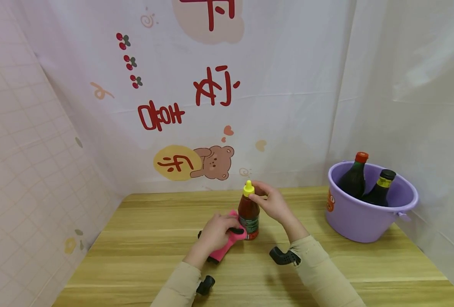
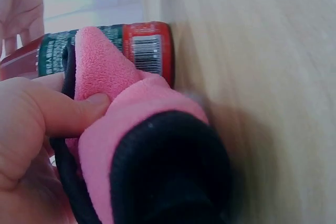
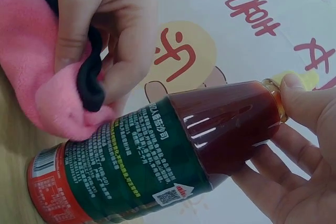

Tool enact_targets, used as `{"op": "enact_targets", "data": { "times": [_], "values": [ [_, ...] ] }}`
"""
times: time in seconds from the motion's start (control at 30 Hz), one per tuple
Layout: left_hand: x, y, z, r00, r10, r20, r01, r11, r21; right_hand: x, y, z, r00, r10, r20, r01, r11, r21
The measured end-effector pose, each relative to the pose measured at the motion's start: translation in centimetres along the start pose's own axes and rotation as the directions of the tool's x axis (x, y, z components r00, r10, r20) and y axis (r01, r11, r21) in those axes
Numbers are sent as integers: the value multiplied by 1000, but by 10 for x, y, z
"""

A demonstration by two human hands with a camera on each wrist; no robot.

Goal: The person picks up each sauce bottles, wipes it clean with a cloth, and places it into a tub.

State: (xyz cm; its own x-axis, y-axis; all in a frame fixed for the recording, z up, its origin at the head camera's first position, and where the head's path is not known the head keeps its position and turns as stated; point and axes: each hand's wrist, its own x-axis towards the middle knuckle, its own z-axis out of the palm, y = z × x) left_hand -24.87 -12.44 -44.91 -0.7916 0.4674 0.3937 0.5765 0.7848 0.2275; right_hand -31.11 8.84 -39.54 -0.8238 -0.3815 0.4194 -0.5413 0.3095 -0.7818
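Observation:
A ketchup bottle (image 1: 248, 211) with a yellow nozzle cap stands upright on the wooden table, its green and red label (image 3: 121, 166) showing in the right wrist view. My right hand (image 1: 272, 203) holds the bottle by its neck, thumb just below the cap. In my left hand (image 1: 216, 232) is a pink cloth (image 2: 152, 98) with black edging, pinched between thumb and fingers. The cloth lies against the lower label side of the bottle, and part of it hangs down toward the table.
At the right stands a purple bucket (image 1: 365, 219) holding a dark bottle with a red cap (image 1: 353, 179) and another with a black cap (image 1: 379, 189). A printed white curtain (image 1: 288, 106) hangs behind the wooden table (image 1: 154, 238).

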Motion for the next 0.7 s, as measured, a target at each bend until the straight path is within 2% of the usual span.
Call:
{"op": "enact_targets", "data": {
  "times": [0.2, 0.33, 0.53, 0.6, 0.7],
  "values": [
    [0, 1, 4, 994, -66, 91, 64, 998, 19, -4, 1, 4, 999, -34, -10, 34, 999, -14],
    [2, 1, 5, 989, -74, 125, 70, 997, 38, -6, 3, 6, 998, -56, -23, 55, 998, -21],
    [2, 3, 3, 986, -86, 141, 82, 996, 29, -12, -4, 8, 987, -134, -93, 113, 973, -202],
    [0, 2, 1, 986, -91, 138, 90, 996, 11, -14, -6, 9, 984, -133, -122, 99, 963, -251],
    [-3, 0, -1, 992, -68, 107, 69, 998, -9, -15, -10, 13, 981, -97, -167, 42, 951, -306]
  ]
}}
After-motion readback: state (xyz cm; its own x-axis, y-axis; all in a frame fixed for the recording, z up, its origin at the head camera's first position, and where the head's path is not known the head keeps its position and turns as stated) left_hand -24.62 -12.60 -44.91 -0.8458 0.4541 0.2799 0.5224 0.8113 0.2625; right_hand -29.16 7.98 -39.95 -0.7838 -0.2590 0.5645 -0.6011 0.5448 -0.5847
